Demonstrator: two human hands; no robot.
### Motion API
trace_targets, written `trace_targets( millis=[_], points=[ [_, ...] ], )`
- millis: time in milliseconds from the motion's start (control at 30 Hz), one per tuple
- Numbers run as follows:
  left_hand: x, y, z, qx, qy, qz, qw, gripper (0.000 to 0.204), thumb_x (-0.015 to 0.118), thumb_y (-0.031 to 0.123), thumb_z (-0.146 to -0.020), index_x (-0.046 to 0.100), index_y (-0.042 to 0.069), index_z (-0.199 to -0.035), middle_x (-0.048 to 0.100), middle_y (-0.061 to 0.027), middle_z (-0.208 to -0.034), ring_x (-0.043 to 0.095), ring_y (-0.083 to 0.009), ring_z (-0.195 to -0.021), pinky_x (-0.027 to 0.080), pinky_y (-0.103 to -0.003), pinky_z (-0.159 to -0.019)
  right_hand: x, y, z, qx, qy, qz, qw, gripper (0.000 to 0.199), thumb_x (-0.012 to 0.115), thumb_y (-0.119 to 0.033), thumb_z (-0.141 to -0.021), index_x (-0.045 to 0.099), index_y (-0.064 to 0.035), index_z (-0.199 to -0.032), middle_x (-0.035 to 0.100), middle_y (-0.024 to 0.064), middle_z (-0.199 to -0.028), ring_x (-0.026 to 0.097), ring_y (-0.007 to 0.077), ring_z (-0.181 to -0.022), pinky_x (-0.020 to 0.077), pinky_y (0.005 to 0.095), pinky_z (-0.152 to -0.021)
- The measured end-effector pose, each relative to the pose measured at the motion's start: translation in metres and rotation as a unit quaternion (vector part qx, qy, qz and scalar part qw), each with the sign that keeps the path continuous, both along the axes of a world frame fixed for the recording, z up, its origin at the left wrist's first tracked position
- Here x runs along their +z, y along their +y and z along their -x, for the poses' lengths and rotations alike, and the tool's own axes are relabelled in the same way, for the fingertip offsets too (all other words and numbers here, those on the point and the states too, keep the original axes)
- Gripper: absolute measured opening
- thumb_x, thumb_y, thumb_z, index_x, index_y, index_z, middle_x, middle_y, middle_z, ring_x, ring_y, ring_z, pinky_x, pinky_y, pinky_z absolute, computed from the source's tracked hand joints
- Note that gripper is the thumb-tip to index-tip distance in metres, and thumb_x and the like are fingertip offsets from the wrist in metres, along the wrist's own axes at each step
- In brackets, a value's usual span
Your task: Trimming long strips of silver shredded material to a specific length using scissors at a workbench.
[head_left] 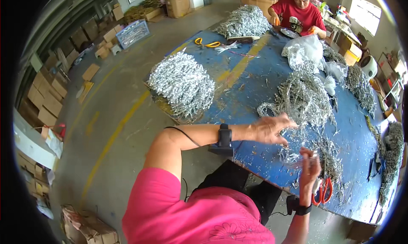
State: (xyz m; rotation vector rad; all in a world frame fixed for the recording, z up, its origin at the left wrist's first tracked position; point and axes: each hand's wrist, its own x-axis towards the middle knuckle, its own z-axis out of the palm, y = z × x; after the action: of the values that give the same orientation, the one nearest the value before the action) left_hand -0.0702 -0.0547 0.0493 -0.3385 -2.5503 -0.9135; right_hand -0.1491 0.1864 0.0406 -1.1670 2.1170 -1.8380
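Note:
Above the near edge of the blue table, my left hand (270,130) reaches right with its thumb and fingers apart. Just beyond it lies a tangled heap of silver tinsel strands (304,97). My right hand (310,169) is raised close to the edge, fingers curled together and slightly blurred; what they hold, if anything, is too small to make out. Red-handled scissors (321,190) lie beside my right wrist. Loose tinsel (327,154) and silver scraps cover the tabletop around both hands.
A large silver tinsel bundle (182,84) sits at the table's left corner, another (246,22) farther back. Yellow-handled scissors (208,43) lie between them. Across the table (255,69) a person in a red shirt (299,14) works near a plastic bag (306,50). More tinsel (393,159) lies along the right edge.

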Motion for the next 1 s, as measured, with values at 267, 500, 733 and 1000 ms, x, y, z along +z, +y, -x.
trace_targets(
  millis=[267,500,733,1000],
  points=[
    [-0.082,-0.055,0.128,0.176,0.061,0.195,0.963,0.01,0.062,0.013,-0.076,0.067,0.008,-0.083,0.058,-0.0132,-0.087,0.061,-0.03,-0.085,0.054,-0.041,-0.066,0.005,0.055,-0.016,-0.074,-0.107,0.062,0.99,0.018,0.049,-0.012,-0.098,0.061,0.002,-0.101,0.066,0.0074,-0.078,0.064,0.0141,-0.072,0.0504,0.0275,-0.075],
    [-0.068,-0.1,0.137,0.118,-0.009,0.126,0.985,0.024,0.063,0.007,-0.08,0.07,0.009,-0.103,0.062,-0.0144,-0.103,0.061,-0.034,-0.098,0.05,-0.041,-0.088,0.037,0.107,-0.067,-0.184,-0.156,0.155,0.958,0.017,0.048,-0.012,-0.099,0.059,0.001,-0.1,0.057,0.0033,-0.063,0.056,0.009,-0.057,0.0483,0.026,-0.062],
    [0.0,0.06,0.038,-0.207,-0.036,-0.036,0.977,0.037,0.071,0.008,-0.083,0.063,0.01,-0.118,0.061,-0.0088,-0.115,0.058,-0.0234,-0.106,0.048,-0.033,-0.092,0.024,0.079,-0.046,-0.101,-0.225,0.104,0.963,0.017,0.052,-0.012,-0.099,0.062,0.0,-0.105,0.05,-0.0034,-0.058,0.043,0.0027,-0.049,0.0316,0.0191,-0.046],
    [-0.042,0.07,0.03,-0.238,-0.079,0.077,0.965,0.022,0.069,0.013,-0.08,0.064,0.012,-0.101,0.06,-0.0078,-0.103,0.059,-0.0284,-0.093,0.049,-0.038,-0.079,0.051,0.125,-0.06,-0.107,-0.173,0.243,0.949,0.019,0.05,-0.015,-0.096,0.057,-0.0017,-0.109,0.05,-0.0019,-0.063,0.047,0.0078,-0.054,0.0389,0.0235,-0.052]
  ],
)
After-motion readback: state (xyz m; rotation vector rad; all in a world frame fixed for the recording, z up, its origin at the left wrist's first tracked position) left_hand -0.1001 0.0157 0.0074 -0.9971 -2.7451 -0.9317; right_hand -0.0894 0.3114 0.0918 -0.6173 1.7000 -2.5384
